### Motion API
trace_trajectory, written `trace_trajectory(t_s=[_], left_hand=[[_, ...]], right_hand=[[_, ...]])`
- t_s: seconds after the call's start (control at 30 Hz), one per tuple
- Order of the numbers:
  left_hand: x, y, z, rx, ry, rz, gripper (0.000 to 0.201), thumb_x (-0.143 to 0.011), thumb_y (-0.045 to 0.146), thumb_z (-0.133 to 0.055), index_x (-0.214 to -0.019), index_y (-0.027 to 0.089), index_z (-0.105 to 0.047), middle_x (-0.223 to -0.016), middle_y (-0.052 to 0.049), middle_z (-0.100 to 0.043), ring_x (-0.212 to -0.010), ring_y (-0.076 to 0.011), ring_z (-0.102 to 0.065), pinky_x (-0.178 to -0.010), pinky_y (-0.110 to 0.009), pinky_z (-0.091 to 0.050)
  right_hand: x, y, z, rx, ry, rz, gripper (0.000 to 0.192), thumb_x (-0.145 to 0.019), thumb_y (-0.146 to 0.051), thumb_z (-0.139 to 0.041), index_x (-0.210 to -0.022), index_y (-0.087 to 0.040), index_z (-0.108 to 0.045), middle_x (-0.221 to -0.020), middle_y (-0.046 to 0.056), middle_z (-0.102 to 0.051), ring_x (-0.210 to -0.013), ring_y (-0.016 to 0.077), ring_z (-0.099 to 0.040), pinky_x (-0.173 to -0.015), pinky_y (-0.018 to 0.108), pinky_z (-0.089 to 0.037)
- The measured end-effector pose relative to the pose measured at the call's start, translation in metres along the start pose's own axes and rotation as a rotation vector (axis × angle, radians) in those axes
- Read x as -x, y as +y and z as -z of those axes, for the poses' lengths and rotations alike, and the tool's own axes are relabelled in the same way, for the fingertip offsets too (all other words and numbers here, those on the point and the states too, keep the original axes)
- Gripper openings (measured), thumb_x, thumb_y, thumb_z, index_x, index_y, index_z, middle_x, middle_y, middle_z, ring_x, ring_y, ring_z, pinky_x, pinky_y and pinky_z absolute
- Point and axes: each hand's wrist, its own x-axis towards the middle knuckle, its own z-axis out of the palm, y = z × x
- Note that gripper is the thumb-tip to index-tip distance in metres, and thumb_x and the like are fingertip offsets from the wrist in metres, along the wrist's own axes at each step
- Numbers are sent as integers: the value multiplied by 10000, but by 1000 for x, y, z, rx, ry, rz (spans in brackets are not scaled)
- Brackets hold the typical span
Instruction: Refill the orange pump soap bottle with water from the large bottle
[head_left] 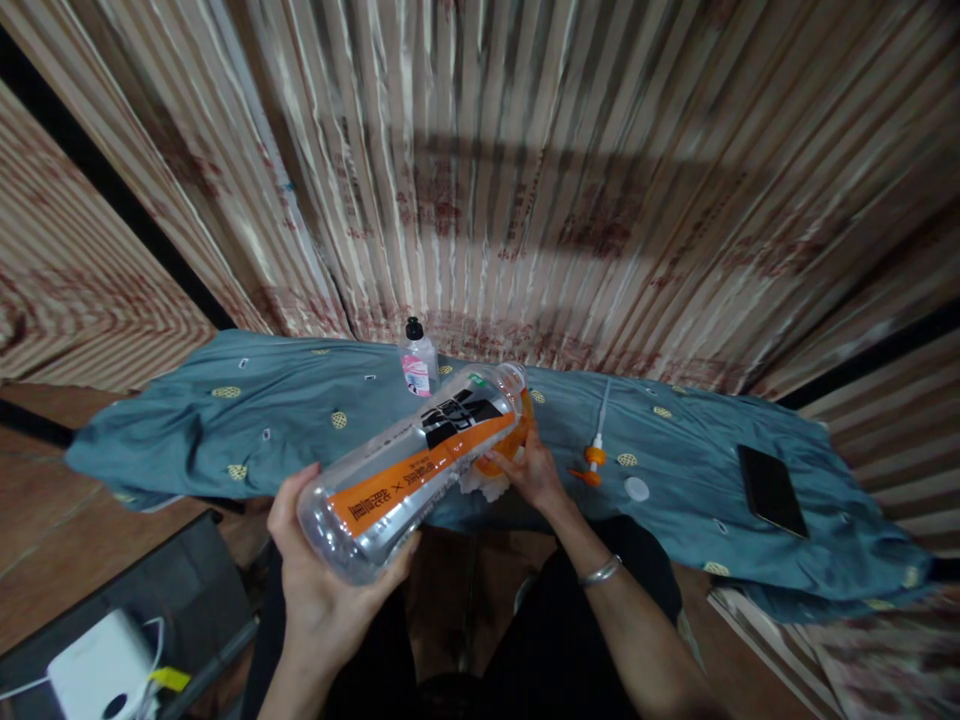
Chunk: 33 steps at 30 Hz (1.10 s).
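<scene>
My left hand (319, 570) is wrapped round the base of a large clear plastic bottle (420, 470) with an orange and silver label. The bottle is tilted, its uncapped neck up and to the right. My right hand (538, 472) grips an orange container (514, 440), mostly hidden behind the bottle's neck end. Whether the bottle's mouth touches it, I cannot tell. Crumpled white tissue-like material (484, 487) shows just below. To the right, an orange pump top (595, 460) with a clear tube lies on the teal cloth, near a white disc (637, 489).
The teal patterned cloth (300, 440) covers a narrow table. A small clear bottle with a black cap (418, 365) stands at the back. A black phone-like slab (772, 490) lies right. A white device (101, 665) sits low left; a striped curtain (480, 200) hangs behind.
</scene>
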Motion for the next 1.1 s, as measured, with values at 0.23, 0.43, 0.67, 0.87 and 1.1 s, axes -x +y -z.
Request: trace_trajectory(t_s=[0.23,0.43,0.67,0.87,1.1], left_hand=[[0,-8,6,-44,-76,-108,1081,-784,607,-1102,-1670,325,-553,-1471,-96,-652,-1125,-270,-794,-945,-433,-767],[3,-3,4,1,-41,25,1104,-719,636,-1123,-1624,303,-586,-1517,-105,-653,-1172,-278,-792,-1039,-453,-754],[7,9,-5,24,20,32,1105,-726,708,-1107,-1606,265,-607,-1457,-101,-669,-1151,-264,-789,-986,-395,-745],[6,14,-6,92,-2,96,1100,-724,675,-1129,-1602,272,-603,-1384,-83,-700,-1072,-246,-806,-960,-392,-751],[2,8,0,79,-30,101,1091,-684,576,-1153,-1575,275,-602,-1410,-94,-698,-1119,-259,-815,-1008,-416,-760]], right_hand=[[0,-1,2,-22,-10,-2,895,-899,-531,-971,-1656,-205,-624,-1339,186,-958,-1228,447,-948,-1031,557,-777],[0,0,0,-13,13,5,883,-898,-516,-973,-1648,-212,-620,-1325,186,-960,-1218,446,-951,-1015,550,-779],[-1,-1,1,-13,-9,-5,897,-898,-565,-957,-1642,-187,-626,-1366,198,-952,-1260,442,-942,-1059,550,-774],[0,3,-1,-5,17,35,875,-913,-608,-967,-1628,-208,-659,-1336,187,-958,-1226,448,-945,-1020,549,-780],[0,6,-2,-17,1,29,990,-921,-602,-956,-1731,-167,-591,-1381,215,-941,-1264,454,-937,-1059,560,-780]])
